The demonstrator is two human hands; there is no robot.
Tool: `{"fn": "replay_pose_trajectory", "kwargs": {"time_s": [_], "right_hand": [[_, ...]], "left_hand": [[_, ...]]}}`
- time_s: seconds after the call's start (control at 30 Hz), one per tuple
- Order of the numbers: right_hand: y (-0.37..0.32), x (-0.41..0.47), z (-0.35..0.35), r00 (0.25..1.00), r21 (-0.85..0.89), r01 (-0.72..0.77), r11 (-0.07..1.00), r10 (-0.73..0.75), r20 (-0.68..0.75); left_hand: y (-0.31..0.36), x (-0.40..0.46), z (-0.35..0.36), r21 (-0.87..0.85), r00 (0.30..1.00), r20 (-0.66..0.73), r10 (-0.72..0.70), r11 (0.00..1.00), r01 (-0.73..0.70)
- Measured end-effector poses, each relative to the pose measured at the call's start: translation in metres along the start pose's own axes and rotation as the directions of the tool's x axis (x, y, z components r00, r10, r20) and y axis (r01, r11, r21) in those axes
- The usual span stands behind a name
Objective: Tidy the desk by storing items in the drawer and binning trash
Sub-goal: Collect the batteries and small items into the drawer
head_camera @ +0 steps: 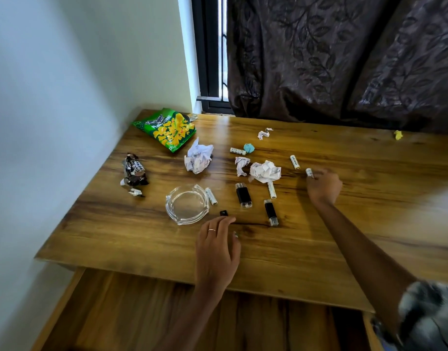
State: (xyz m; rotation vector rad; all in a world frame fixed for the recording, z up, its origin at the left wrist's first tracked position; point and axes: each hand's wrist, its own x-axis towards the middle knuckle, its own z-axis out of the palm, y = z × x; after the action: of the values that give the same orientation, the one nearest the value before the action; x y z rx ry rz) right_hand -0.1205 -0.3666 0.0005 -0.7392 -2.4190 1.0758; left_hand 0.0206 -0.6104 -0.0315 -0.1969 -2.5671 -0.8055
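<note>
The wooden desk [344, 224] is cluttered w/ trash and small items; under its near edge the drawer [147, 312] stands pulled open, wood bottom showing.

Right hand [323, 186] reaches to the right-center of the desk, fingers curled together around a white battery [309, 172] whose end pokes out at the far-left side of the fist. Left hand [218, 245] lies palm-down near the front edge, fingers straight and slightly apart, thumb out to the right, ring on one finger. Its fingertips sit just near of a small black cap [224, 213]; contact can't be told.

A clear glass ashtray [187, 203] stands left of that cap, w/ another battery [211, 196] touching its right rim. Two black USB sticks lie right of it: one [243, 195] center, the other [271, 212] nearer and further right. A third battery [271, 190] lies between them, its far end under a crumpled paper ball [265, 171]. A 4th battery [295, 162] lies just far-left of the right hand, a 5th [238, 151] farther back beside a small blue wad [248, 148].

Other trash: bigger paper ball [199, 157] center-left, small paper scrap [241, 165], another scrap [264, 133] farther back, yellow wad [398, 135] far right, green snack bag [168, 129] at the far-left corner, dark choc wrapper [134, 172] on the left edge.

Dark patterned curtain [344, 59] hangs behind the desk.
</note>
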Motion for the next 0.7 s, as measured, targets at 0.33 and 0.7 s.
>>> {"fn": "replay_pose_trajectory", "kwargs": {"time_s": [0.33, 0.7], "right_hand": [[-0.056, -0.172, -0.034, 0.826, 0.347, 0.110, 0.931, -0.280, 0.489], [-0.055, -0.117, -0.041, 0.917, 0.179, 0.207, 0.962, -0.255, 0.308]], "left_hand": [[0.057, 0.036, -0.021, -0.688, 0.622, 0.711, -0.330, -0.139, 0.713], [0.012, 0.029, -0.020, -0.540, 0.550, 0.827, -0.117, -0.443, 0.716]]}}
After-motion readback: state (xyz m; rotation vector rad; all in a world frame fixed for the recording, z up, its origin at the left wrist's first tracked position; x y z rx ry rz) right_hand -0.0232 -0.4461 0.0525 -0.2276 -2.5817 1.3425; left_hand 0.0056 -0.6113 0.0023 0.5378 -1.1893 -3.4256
